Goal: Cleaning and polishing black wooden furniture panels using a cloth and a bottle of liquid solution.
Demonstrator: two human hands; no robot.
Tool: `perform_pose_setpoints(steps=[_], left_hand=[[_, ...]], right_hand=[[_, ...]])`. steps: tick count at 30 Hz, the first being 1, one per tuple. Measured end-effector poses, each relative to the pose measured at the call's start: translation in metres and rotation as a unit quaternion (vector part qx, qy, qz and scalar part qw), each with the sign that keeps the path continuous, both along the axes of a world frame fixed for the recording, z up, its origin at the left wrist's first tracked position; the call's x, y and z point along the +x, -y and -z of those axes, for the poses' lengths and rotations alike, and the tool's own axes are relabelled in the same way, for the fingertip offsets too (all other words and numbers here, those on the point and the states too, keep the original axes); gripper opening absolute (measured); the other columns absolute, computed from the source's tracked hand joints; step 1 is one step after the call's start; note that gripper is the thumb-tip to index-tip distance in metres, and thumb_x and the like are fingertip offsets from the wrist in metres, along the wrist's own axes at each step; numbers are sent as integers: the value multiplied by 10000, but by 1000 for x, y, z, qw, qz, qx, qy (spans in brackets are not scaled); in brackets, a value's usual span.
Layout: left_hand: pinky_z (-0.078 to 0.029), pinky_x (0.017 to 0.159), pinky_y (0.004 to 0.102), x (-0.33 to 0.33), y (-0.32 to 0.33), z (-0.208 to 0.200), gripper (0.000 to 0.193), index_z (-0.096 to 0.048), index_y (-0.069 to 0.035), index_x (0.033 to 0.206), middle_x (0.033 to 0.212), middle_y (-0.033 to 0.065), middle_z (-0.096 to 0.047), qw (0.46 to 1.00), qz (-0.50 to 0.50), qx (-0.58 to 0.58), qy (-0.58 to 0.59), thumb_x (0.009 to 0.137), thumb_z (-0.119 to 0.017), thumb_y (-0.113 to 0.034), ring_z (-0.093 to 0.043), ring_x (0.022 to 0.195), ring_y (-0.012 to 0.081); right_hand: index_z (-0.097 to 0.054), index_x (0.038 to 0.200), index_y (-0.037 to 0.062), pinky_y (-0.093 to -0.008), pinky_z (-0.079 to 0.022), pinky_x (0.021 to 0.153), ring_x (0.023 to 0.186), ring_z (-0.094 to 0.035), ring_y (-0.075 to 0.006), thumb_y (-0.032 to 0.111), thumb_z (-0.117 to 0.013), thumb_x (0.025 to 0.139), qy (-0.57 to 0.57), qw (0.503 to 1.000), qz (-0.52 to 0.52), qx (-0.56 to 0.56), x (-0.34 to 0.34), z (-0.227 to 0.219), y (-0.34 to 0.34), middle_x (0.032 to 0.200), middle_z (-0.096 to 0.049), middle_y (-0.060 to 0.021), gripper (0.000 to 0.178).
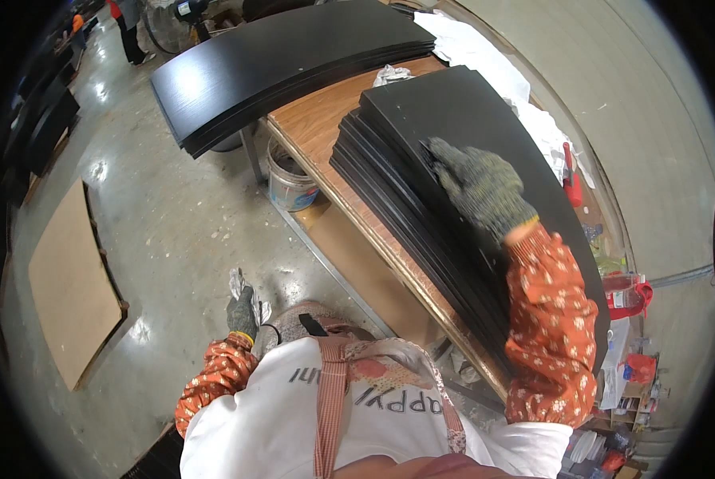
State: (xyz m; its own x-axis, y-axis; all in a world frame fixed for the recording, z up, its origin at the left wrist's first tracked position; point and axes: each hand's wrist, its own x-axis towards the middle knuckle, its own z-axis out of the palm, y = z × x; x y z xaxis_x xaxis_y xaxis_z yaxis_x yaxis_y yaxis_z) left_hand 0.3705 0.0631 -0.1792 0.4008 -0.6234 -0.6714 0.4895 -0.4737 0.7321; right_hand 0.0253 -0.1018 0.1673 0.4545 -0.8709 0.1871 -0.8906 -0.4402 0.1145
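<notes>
My right hand (481,188), in a grey knit glove with a yellow cuff, rests on the top black panel (485,112) of a tall stack. Its fingers are drawn together near the panel's left edge, with a small dark bit at their tips that I cannot make out. Low at my left side, my left hand (244,315), gloved alike, is closed on a crumpled whitish rag (238,283) that sticks out past the fingers. The stack, its panel edges slightly staggered, lies on a wood-topped table (302,120).
Another stack of glossy black panels (294,52) lies across the table's far end. Below stands a bucket (290,188). A brown board (74,283) lies on the floor at left. White sheeting (485,64) and a red-handled tool (570,176) line the right side. A person (130,32) stands far left.
</notes>
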Motion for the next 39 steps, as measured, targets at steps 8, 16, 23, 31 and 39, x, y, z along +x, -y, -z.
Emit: perform_pose_setpoints(steps=[8,16,23,31,39], left_hand=[[-488,561,340,29,-11,48,306,-593,-49,996,778,41,-549,996,-56,-5,-66,844,-632,-310,-557,652,180],[-461,565,341,22,7,18,308,-591,-81,772,680,30,-544,997,-72,8,-42,868,-599,-373,-538,618,176],[-474,547,365,34,-2,64,269,-575,-88,999,781,31,-536,999,-18,21,-26,856,-626,-311,-543,669,192],[-503,578,372,38,-2,74,263,-565,-101,817,722,36,-526,998,-45,18,-46,857,-628,-353,-530,647,195],[-492,657,383,44,4,85,343,-543,-83,1045,846,34,-517,978,-143,33,-146,849,-609,-357,-517,751,195]], right_hand=[[-523,1224,132,-420,-502,618,709,-634,-288,297,-490,894,-55,998,-20,21,9,-3,14,773,-621,-118,371],[-516,1226,103,-432,-501,611,712,-636,-305,282,-486,890,-72,996,-1,61,30,-5,40,745,-629,-134,382],[-521,1195,71,-424,-507,612,686,-633,-313,268,-488,887,-59,995,23,81,45,-12,62,738,-627,-141,367],[-510,1187,65,-419,-509,570,659,-636,-313,245,-495,882,-71,997,7,31,45,-9,54,716,-627,-143,354],[-516,1189,48,-414,-505,560,645,-639,-308,247,-485,886,-83,995,13,50,40,-12,41,696,-629,-137,363]])
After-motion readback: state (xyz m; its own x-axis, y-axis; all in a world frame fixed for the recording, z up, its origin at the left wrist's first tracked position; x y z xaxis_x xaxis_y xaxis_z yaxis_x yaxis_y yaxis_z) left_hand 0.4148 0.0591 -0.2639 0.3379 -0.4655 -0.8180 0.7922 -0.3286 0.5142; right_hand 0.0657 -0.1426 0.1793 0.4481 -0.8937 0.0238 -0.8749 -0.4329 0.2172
